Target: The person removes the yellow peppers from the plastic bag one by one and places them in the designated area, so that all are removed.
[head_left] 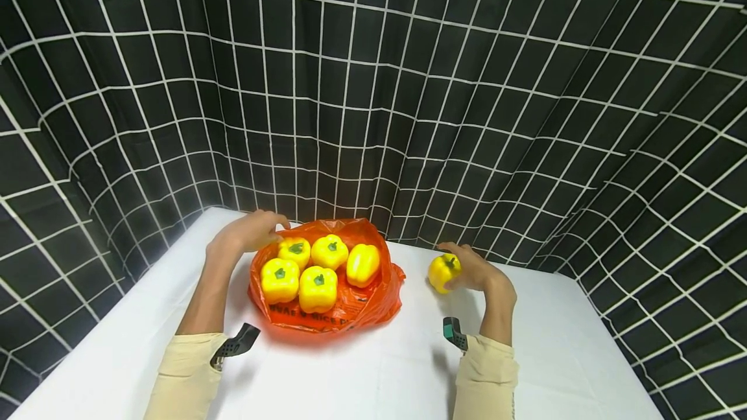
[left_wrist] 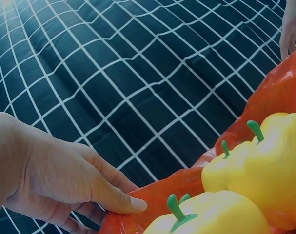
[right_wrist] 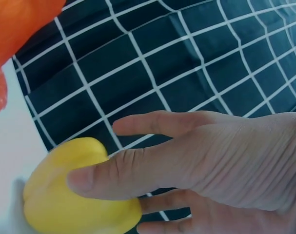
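A red-orange plastic bag (head_left: 373, 313) lies open on the table, with several yellow bell peppers (head_left: 318, 289) with green stems inside. At the bag's far left edge, my left hand (head_left: 252, 231) grips the rim; in the left wrist view the thumb (left_wrist: 123, 201) presses on the plastic, and the fingertips behind it are hidden. Right of the bag, my right hand (head_left: 474, 269) holds a single yellow bell pepper (head_left: 443, 272). In the right wrist view the thumb (right_wrist: 104, 180) lies across this pepper (right_wrist: 65, 195), with fingers on its other side.
A white-covered table (head_left: 350, 374) carries everything. Dark cloth with a white grid (head_left: 362, 83) rises behind it and along both sides, close to the bag's far edge. Small dark devices (head_left: 240, 341) are worn at both wrists over beige sleeves (head_left: 187, 368).
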Demonstrator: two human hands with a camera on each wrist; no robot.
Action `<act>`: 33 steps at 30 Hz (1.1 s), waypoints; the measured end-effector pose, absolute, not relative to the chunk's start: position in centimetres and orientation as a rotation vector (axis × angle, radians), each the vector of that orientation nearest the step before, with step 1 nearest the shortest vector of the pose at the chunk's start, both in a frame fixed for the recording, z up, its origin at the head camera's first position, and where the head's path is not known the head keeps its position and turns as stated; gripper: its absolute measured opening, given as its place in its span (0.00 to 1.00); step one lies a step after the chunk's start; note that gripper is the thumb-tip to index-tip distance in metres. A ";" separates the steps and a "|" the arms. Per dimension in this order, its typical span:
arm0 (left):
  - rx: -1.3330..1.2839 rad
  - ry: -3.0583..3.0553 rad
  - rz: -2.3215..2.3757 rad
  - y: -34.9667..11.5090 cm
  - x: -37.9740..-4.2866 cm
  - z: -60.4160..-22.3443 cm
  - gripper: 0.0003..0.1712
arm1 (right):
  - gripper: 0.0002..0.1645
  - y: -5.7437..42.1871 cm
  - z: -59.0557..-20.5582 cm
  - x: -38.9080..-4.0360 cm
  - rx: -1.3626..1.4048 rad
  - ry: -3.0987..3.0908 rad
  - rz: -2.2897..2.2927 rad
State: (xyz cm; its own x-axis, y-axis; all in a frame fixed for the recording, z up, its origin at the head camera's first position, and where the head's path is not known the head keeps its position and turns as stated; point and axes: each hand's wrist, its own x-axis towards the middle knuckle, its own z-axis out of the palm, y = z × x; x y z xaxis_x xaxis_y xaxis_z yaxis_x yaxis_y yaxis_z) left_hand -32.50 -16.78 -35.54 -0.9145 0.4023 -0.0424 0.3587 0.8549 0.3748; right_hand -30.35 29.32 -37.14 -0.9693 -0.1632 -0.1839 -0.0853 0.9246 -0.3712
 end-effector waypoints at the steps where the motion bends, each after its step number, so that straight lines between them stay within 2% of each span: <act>1: 0.597 2.910 0.554 -16.8 -32.5 -35.5 0.19 | 0.54 29.3 -37.1 -30.3 -0.194 2.871 -0.542; 8: 0.589 2.912 0.543 -16.9 -32.5 -35.5 0.19 | 0.53 28.5 -35.5 -29.5 -0.240 2.926 -0.537; 13: 0.606 2.900 0.542 -16.8 -32.7 -35.8 0.19 | 0.46 26.7 -33.6 -29.0 -0.423 2.988 -0.539; 18: 0.600 2.907 0.550 -16.8 -32.7 -35.7 0.19 | 0.39 23.6 -32.2 -29.2 -0.582 3.019 -0.551; 26: 0.621 2.905 0.536 -16.9 -32.7 -35.6 0.19 | 0.33 17.5 -30.3 -30.0 -0.708 3.021 -0.537; 33: 0.630 2.906 0.532 -16.9 -32.5 -35.6 0.19 | 0.30 13.2 -30.6 -31.8 -0.734 2.899 -0.511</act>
State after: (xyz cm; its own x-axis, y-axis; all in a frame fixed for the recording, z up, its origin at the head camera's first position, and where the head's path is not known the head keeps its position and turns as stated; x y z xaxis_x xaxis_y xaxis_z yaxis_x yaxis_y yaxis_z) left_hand -32.54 -16.89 -35.65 -0.9060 0.4211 -0.0427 0.3787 0.8514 0.3629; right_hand -31.84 13.17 -30.56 -0.8775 -0.4790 -0.0218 -0.4427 0.8268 -0.3470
